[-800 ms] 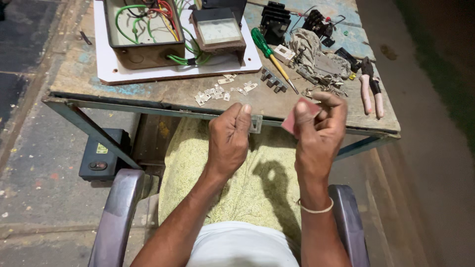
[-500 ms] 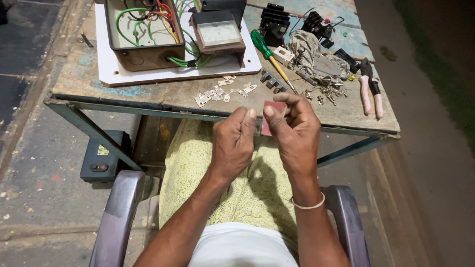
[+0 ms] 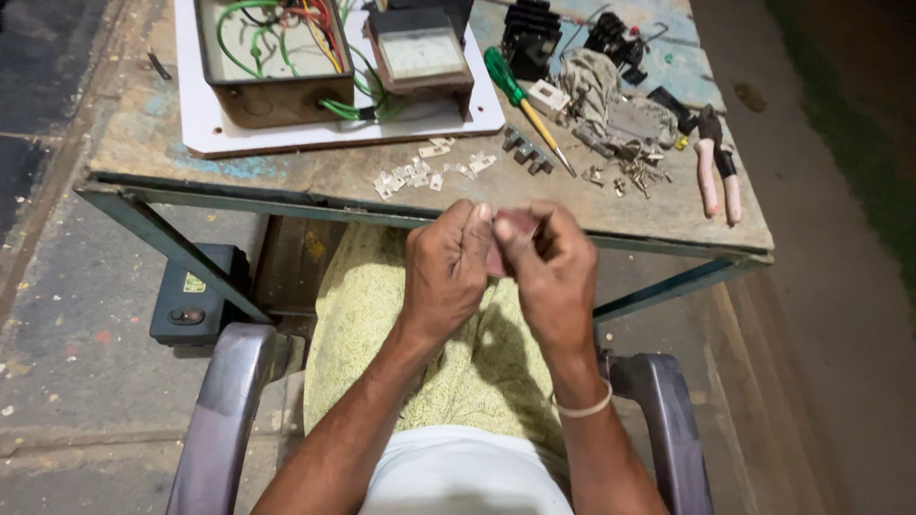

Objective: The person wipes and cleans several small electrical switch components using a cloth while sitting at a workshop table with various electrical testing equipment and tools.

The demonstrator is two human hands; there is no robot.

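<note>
Beyond both hands, screwdriver (image 3: 520,107), pliers (image 3: 716,172), table (image 3: 286,172).

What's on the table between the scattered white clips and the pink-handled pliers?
In the head view: small dark blocks, the screwdriver tip and loose metal screws.

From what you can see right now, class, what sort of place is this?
Probably an informal electrical repair spot, perhaps outdoors: a worn table carries an open box of coloured wires, a green-handled screwdriver, pliers and small metal parts.
</note>
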